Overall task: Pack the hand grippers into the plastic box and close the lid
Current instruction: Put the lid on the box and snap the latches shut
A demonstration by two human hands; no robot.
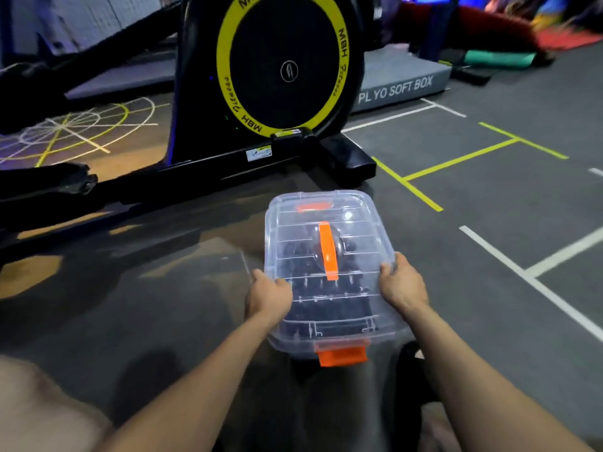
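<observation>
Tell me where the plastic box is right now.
In the head view the plastic box sits low and centre on the dark floor, lid on, held between the left hand and right hand, just in front of the exercise machine's base.

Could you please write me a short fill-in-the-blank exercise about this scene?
1. The lid on the clear box has a handle coloured ____.
2. The left hand and right hand grip opposite ____ of the box.
3. The dark hand grippers lie ____ the box.
4. The grey block behind reads PLYO SOFT ____.

Missing words: orange; sides; inside; BOX
</observation>
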